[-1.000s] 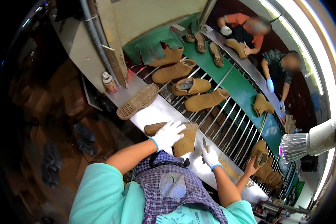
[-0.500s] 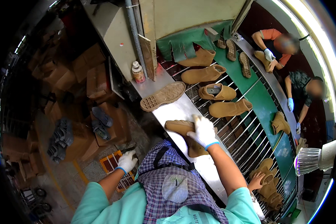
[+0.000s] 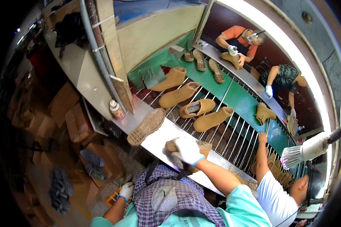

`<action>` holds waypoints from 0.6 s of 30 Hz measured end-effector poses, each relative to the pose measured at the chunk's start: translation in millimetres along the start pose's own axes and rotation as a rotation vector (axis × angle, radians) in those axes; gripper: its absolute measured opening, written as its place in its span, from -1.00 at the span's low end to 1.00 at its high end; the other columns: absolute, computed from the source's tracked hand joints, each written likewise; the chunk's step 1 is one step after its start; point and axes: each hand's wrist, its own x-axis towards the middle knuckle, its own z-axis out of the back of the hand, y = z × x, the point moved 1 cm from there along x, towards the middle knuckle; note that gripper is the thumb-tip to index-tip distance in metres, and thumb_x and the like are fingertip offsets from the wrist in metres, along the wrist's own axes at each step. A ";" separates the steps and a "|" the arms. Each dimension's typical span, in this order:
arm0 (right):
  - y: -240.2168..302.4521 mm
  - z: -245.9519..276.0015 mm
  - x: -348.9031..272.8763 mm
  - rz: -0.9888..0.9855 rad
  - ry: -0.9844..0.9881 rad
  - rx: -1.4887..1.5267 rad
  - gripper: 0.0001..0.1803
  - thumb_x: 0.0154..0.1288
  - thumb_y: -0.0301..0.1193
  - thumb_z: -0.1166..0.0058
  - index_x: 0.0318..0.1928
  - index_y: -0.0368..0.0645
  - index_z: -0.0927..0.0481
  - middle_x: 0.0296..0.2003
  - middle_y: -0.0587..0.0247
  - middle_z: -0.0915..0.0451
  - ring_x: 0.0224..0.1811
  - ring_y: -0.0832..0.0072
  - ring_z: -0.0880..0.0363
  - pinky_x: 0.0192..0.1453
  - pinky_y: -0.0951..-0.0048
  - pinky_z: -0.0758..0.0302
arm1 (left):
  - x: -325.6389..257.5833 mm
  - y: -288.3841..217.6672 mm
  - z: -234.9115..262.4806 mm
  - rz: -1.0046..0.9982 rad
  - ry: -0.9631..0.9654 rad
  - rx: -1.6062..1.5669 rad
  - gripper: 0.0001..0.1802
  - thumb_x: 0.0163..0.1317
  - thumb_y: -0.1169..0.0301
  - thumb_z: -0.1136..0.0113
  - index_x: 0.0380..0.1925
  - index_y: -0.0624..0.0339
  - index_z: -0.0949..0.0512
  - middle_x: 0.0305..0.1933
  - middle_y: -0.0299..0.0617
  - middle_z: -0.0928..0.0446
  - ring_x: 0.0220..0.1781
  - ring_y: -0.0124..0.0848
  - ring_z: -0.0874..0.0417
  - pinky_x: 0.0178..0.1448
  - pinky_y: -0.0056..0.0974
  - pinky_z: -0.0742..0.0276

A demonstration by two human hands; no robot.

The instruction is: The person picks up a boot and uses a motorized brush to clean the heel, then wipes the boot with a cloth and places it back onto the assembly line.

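Note:
My right hand (image 3: 188,150), in a white glove with a blue cuff, is closed over a tan boot (image 3: 171,146) on the metal ledge and hides most of it. Low beside my apron, my left hand (image 3: 125,190) wears a similar glove; its fingers are curled, and what they hold, if anything, is hidden. A loose brown sole (image 3: 146,126) lies tread up on the ledge, left of the boot. Just beyond the ledge, several tan boots rest on the metal bars, among them an upright one (image 3: 197,108) with a grey piece inside and one on its side (image 3: 213,119).
A spray can (image 3: 116,109) stands at the ledge's far end by a pipe. Soles (image 3: 216,70) and a boot (image 3: 264,113) lie on the green strip. A co-worker's arm (image 3: 262,159) reaches over the bars at right; two people work opposite. Cartons (image 3: 77,123) and grey shoes (image 3: 60,189) are at left.
The view has turned and shifted. My right hand stays on the boot and now covers more of it. My left hand is closer to my apron. The co-worker at right has leaned in, arm stretched over the bars.

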 end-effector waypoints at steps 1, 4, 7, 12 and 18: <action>-7.1 32.0 -6.2 -0.210 0.080 0.037 -0.40 0.12 -0.06 -0.45 0.11 -0.09 -0.68 0.10 -0.08 -0.68 0.19 -0.10 -0.63 0.31 -0.03 -0.55 | 1.2 2.1 13.7 0.060 0.009 0.007 -0.41 0.40 0.16 -0.26 0.31 0.28 -0.64 0.33 0.17 -0.67 0.37 0.04 -0.67 0.45 -0.09 -0.53; -69.7 78.8 -63.0 -0.505 -0.452 0.083 -0.29 0.10 -0.01 -0.49 0.21 -0.11 -0.68 0.12 -0.05 -0.71 0.14 -0.04 -0.71 0.31 0.07 -0.62 | 2.4 -27.8 55.1 0.131 0.003 -0.038 -0.41 0.36 0.16 -0.31 0.31 0.27 -0.66 0.32 0.15 -0.68 0.38 0.03 -0.67 0.46 -0.07 -0.52; -157.0 103.4 -123.5 -0.998 -0.757 0.374 -0.11 0.19 -0.01 -0.50 0.39 -0.29 -0.51 0.21 -0.19 -0.68 0.22 0.08 -0.72 0.32 0.12 -0.62 | 7.5 -63.1 91.9 0.119 -0.085 -0.080 -0.39 0.36 0.21 -0.35 0.32 0.35 -0.62 0.35 0.15 -0.66 0.38 -0.02 -0.67 0.48 -0.09 -0.52; -274.4 73.4 -180.7 -1.241 -0.868 -0.026 -0.19 0.26 -0.16 -0.38 0.43 -0.31 -0.47 0.25 -0.24 -0.63 0.28 -0.06 -0.65 0.41 0.08 -0.55 | 39.2 -97.5 122.9 0.006 -0.178 -0.123 -0.41 0.38 0.30 -0.36 0.33 0.41 -0.59 0.32 0.15 -0.67 0.37 -0.05 -0.67 0.48 -0.11 -0.53; -273.7 82.2 -54.1 -0.822 -0.480 -0.021 -0.15 0.22 -0.06 -0.45 0.43 -0.18 -0.48 0.25 -0.25 -0.60 0.26 -0.19 -0.64 0.38 -0.01 -0.57 | 42.6 -163.6 104.0 -0.104 -0.253 -0.302 -0.43 0.42 0.34 -0.32 0.37 0.39 -0.55 0.33 0.11 -0.67 0.36 -0.14 -0.68 0.48 -0.17 -0.53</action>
